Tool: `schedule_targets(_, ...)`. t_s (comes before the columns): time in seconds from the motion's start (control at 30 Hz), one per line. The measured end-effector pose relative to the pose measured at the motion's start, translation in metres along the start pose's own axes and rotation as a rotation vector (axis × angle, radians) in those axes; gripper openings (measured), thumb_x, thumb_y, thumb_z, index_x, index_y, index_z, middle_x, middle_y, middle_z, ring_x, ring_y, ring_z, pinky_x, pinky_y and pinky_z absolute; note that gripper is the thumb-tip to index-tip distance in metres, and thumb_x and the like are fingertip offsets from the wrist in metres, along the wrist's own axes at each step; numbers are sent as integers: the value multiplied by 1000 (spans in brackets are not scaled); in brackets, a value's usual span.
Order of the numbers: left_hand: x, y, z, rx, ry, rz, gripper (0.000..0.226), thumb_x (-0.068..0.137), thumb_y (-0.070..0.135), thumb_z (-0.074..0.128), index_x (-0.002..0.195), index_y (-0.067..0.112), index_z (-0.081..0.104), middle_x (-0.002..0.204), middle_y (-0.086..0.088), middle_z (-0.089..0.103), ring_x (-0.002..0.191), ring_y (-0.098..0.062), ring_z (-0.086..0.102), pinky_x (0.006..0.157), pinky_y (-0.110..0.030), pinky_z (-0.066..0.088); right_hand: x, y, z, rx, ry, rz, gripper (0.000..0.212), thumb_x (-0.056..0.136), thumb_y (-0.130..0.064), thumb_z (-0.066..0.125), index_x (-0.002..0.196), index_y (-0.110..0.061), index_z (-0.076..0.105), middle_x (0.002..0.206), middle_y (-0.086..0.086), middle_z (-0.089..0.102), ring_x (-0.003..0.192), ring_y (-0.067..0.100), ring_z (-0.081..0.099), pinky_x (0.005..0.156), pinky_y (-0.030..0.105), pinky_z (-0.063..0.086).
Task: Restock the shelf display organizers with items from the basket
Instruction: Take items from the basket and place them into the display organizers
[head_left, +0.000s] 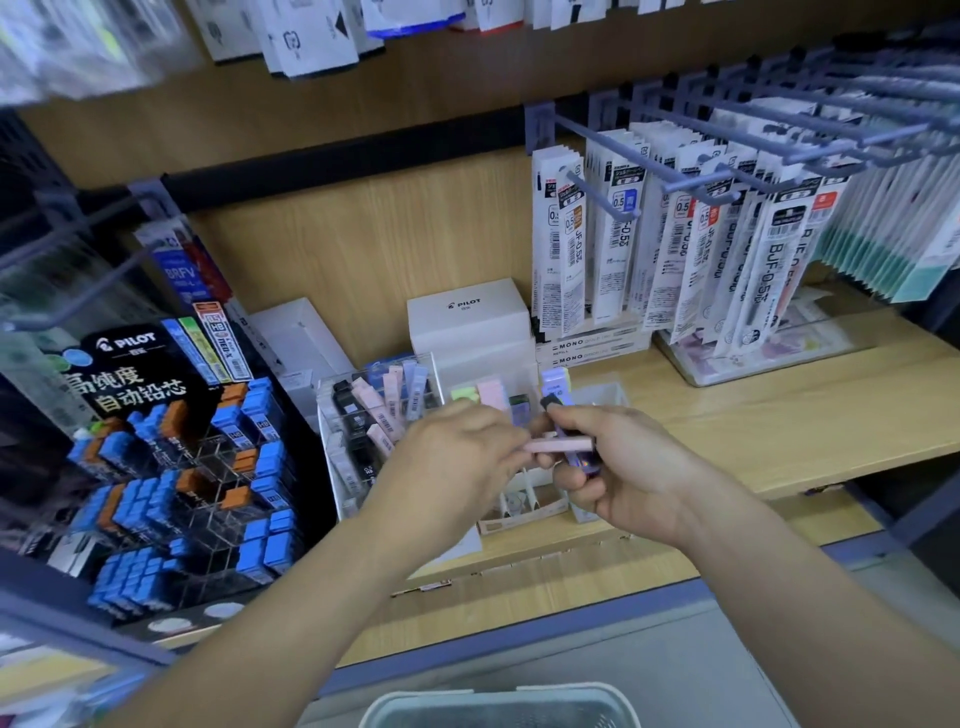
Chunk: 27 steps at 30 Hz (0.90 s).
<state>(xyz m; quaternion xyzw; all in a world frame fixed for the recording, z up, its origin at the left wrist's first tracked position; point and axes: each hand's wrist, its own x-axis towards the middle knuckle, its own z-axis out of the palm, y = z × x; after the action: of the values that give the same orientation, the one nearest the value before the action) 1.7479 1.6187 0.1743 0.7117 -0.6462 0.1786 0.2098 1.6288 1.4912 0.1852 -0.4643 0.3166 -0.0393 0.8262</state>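
While both hands meet over the shelf front, a pink lead case (563, 445) lies between them, long axis running left to right and nearly level.

- Left hand (457, 457): fingers curled together, pinching the case's left end. The contact itself is mostly hidden behind the knuckles.
- Right hand (618, 467): fingers wrapped round a purple lead case (581, 456) with a dark cap, held steeply tilted with the cap uppermost. The pink case's right end crosses in front of it; cannot tell whether the thumb also steadies it.
- Clear acrylic organizer (328, 415): just beyond and left of the left hand. It holds pink, black and pale blue cases standing on end, leaning. The left hand is the nearer one.
- White divided tray (519, 512): directly under the hands, with pastel cases upright at its back.
- Basket (498, 699): only the rim shows, at the bottom edge, well below the hands. Contents not visible.

Pink case: slim, flat, pastel, plain on the visible face.

Judgement: the case lies crosswise to the upright slots, so it likely needs turning end-down before going into either holder.
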Motion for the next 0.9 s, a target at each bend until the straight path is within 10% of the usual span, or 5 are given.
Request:
schedule_targets(0.27, -10, 12, -30, -1103, 69, -1020, 13, 81, 8, 72, 91, 1, 67, 75, -16, 72, 63, -18, 66, 55, -21, 52, 8, 4, 29, 118, -47, -51, 9, 96, -18, 57, 93, -11, 60, 73, 7, 61, 47, 12, 45, 36, 18, 29)
schedule_targets(0.47, -19, 3, -39, -1132, 66, -1032, 21, 81, 10, 73, 92, 5, 56, 72, -12, 72, 64, -18, 68, 58, -25, 53, 15, 13, 51, 39, -154, -123, 23, 91, -16, 64, 69, -15, 56, 65, 3, 50, 45, 6, 27, 37, 15, 19)
schedule_targets(0.9, -26, -47, -66, -876, -88, -879, 16, 80, 15, 75, 93, 10, 66, 75, -19, 68, 72, -37, 67, 72, -41, 58, 23, 18, 68, -444, -175, -223, 9, 94, -19, 62, 87, -18, 67, 54, -10, 39, 47, 7, 23, 41, 17, 17)
